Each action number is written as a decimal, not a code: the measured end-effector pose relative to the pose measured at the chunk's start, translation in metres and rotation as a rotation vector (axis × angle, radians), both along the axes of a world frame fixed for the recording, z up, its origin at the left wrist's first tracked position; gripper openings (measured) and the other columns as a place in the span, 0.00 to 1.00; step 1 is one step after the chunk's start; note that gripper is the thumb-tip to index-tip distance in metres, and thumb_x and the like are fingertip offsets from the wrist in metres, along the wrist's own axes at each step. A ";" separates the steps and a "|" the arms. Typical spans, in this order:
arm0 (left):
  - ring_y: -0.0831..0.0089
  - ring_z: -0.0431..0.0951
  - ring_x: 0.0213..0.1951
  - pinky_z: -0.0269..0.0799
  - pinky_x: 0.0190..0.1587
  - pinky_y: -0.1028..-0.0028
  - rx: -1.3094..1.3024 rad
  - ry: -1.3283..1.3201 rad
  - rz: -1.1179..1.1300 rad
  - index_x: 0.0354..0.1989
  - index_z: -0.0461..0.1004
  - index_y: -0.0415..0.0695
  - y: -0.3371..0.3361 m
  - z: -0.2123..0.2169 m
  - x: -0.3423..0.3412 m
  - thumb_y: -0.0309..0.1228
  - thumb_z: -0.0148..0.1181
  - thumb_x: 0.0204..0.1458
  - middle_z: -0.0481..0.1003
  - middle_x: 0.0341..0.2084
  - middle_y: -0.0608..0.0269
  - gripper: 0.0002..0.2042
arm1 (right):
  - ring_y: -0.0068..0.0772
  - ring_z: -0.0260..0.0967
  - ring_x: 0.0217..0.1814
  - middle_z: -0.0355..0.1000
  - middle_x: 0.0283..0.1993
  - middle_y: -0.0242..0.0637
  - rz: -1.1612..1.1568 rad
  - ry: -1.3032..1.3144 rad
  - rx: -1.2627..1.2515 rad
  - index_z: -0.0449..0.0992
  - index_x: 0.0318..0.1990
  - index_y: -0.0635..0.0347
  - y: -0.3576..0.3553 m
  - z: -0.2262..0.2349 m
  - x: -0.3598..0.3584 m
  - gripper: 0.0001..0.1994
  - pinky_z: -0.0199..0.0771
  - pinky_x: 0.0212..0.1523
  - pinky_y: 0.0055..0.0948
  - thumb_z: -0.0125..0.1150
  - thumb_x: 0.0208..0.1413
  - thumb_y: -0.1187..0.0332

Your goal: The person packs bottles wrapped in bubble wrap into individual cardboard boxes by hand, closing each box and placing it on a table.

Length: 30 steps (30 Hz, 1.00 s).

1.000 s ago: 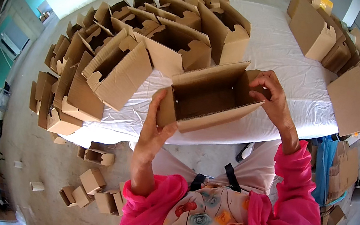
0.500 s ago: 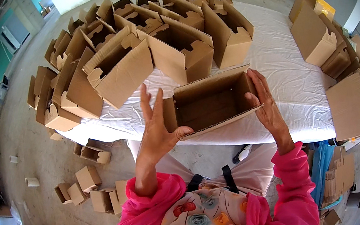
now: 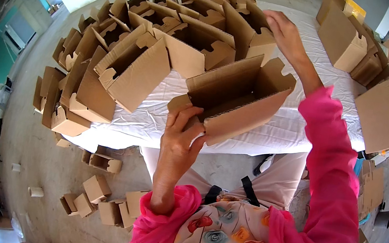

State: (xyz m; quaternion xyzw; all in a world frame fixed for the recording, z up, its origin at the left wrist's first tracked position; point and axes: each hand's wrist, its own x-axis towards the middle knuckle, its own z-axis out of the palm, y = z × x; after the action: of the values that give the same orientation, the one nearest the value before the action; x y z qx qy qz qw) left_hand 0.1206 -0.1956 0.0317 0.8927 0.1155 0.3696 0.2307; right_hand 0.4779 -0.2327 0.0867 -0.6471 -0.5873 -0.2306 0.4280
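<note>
An open-topped brown cardboard box (image 3: 248,114) sits at the near edge of the white-covered table, tilted a little, with its end flaps raised. My left hand (image 3: 182,137) grips the box's left end, its fingers bent over the flap and the thumb on the near corner. Farther off, my right hand (image 3: 284,34) is stretched out above the cloth, apart from this box. Its fingertips reach the right edge of another tall open box (image 3: 261,46); whether they touch it is unclear.
Several open cardboard boxes (image 3: 136,72) crowd the left and far side of the white cloth (image 3: 281,129). More boxes (image 3: 342,40) stand along the right. Small boxes (image 3: 96,187) and a white roll (image 3: 35,192) lie on the floor at left.
My right hand has let go of the near box's right end and moved away to the far boxes. My left hand's spread fingers have closed over the left flap. The right-end flap now stands up.
</note>
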 end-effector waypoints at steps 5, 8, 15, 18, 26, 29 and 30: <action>0.50 0.70 0.53 0.72 0.47 0.59 0.005 -0.004 0.024 0.27 0.75 0.41 -0.008 -0.002 0.000 0.22 0.65 0.40 0.73 0.46 0.54 0.06 | 0.41 0.72 0.48 0.76 0.43 0.47 -0.251 0.231 -0.813 0.73 0.50 0.61 0.062 -0.022 0.064 0.17 0.70 0.47 0.34 0.51 0.60 0.60; 0.49 0.69 0.53 0.72 0.48 0.59 0.002 0.004 0.041 0.28 0.75 0.40 -0.007 -0.003 -0.002 0.21 0.64 0.41 0.73 0.46 0.54 0.06 | 0.42 0.72 0.50 0.74 0.48 0.51 -0.177 0.157 -1.010 0.73 0.51 0.62 0.072 -0.024 0.039 0.20 0.69 0.49 0.34 0.52 0.58 0.57; 0.48 0.69 0.53 0.71 0.49 0.58 -0.003 -0.012 0.032 0.28 0.74 0.40 -0.011 -0.002 0.002 0.20 0.64 0.39 0.73 0.46 0.53 0.07 | 0.44 0.71 0.52 0.73 0.50 0.52 -0.087 0.405 -0.778 0.73 0.51 0.63 0.082 -0.042 0.032 0.22 0.68 0.50 0.36 0.51 0.58 0.55; 0.48 0.69 0.53 0.71 0.50 0.58 -0.002 -0.020 0.035 0.28 0.74 0.40 -0.011 -0.003 0.002 0.19 0.64 0.39 0.72 0.46 0.53 0.07 | 0.44 0.71 0.52 0.72 0.51 0.53 -0.006 0.686 -0.471 0.73 0.51 0.64 0.082 -0.049 0.021 0.23 0.68 0.51 0.37 0.51 0.58 0.54; 0.50 0.69 0.52 0.70 0.49 0.59 0.028 -0.010 0.080 0.26 0.74 0.41 -0.010 -0.003 0.003 0.21 0.65 0.38 0.73 0.46 0.55 0.07 | 0.35 0.69 0.54 0.72 0.53 0.45 0.234 1.103 -0.079 0.68 0.58 0.63 0.064 -0.030 -0.012 0.27 0.67 0.52 0.32 0.56 0.57 0.53; 0.51 0.69 0.52 0.70 0.49 0.60 0.026 -0.015 0.065 0.26 0.74 0.41 -0.010 0.000 0.008 0.21 0.64 0.38 0.73 0.46 0.56 0.07 | 0.30 0.68 0.54 0.71 0.55 0.40 -0.310 0.571 -0.708 0.69 0.57 0.62 0.084 -0.009 0.042 0.24 0.66 0.52 0.29 0.57 0.57 0.57; 0.51 0.69 0.52 0.70 0.49 0.60 0.027 -0.013 0.082 0.26 0.73 0.41 -0.009 0.000 0.007 0.20 0.64 0.38 0.73 0.46 0.56 0.07 | 0.28 0.68 0.51 0.72 0.52 0.36 -0.114 0.590 -0.560 0.71 0.54 0.61 0.076 -0.007 0.033 0.20 0.67 0.50 0.30 0.58 0.57 0.61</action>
State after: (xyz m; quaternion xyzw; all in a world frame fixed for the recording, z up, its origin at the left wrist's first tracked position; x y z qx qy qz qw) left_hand 0.1271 -0.2047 0.0315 0.8877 0.1454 0.3862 0.2041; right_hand 0.5108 -0.1568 0.0801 -0.8085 -0.4425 0.1101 0.3719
